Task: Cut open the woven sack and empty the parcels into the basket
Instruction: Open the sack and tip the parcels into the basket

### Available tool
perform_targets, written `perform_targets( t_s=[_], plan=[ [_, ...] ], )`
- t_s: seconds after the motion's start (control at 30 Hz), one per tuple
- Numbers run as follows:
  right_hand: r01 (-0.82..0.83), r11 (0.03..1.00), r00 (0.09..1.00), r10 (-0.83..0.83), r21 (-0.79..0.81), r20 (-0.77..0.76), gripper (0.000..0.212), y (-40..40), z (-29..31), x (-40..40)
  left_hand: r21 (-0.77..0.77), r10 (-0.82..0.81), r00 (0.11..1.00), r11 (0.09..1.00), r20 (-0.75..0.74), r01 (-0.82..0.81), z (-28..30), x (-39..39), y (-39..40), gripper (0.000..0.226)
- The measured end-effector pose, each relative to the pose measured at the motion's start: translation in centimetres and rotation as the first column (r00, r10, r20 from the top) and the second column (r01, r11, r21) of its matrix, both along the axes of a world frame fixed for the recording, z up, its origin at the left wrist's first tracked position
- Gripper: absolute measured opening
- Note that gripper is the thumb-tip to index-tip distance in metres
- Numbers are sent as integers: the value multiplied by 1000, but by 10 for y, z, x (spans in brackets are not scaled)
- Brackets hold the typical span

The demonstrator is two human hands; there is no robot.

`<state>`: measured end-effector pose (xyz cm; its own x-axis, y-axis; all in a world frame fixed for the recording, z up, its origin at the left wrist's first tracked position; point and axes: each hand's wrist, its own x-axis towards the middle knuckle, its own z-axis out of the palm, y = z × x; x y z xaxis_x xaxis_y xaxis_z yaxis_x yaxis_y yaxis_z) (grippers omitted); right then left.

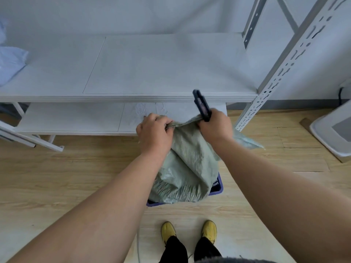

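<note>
1. I see the sack [187, 168] standing in the basket [218, 185] at lower centre of the frame, between my arms and just above the yellow shoes [168, 231].
2. I judge the task to be at an early stage: the sack mouth near mid-frame looks bunched and closed, I cannot make out a cut, and no parcels show outside it.
3. What is left, as I read it: slit the top, then tip the parcels into the basket.
4. My left hand [153, 132] is curled tight, gripping the gathered top edge of the sack.
5. My right hand [215, 127] is closed round a dark cutter [201, 105], which points toward the top of the frame, and it also seems to pinch the sack edge; I cannot tell whether a blade is out.
6. The shelf [133, 73] fills the upper half of the frame.
</note>
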<state>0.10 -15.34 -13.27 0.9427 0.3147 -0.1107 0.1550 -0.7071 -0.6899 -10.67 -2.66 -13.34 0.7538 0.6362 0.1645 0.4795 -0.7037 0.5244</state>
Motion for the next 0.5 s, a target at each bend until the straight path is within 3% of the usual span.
perform_targets(
  t_s=[0.07,0.2,0.33,0.43,0.5],
  plan=[
    [73,987,995,-82,144,55,14,3,4,-2,-3,18,999,1000,36,-18,1,1,2,17],
    [-35,999,998,36,35,-44,12,3,3,-4,-16,1,1000,1000,19,0,2,2,0,16],
    [61,974,997,-67,220,22,19,4,6,-5,-10,22,998,1000,52,-21,2,3,1,19],
    [7,998,995,0,68,-101,21,-2,3,-3,-16,10,1000,1000,28,-9,4,4,-1,14],
    [79,990,995,-70,119,-74,21,-2,4,-3,-16,5,999,1000,33,-4,4,4,-2,15]
  ],
)
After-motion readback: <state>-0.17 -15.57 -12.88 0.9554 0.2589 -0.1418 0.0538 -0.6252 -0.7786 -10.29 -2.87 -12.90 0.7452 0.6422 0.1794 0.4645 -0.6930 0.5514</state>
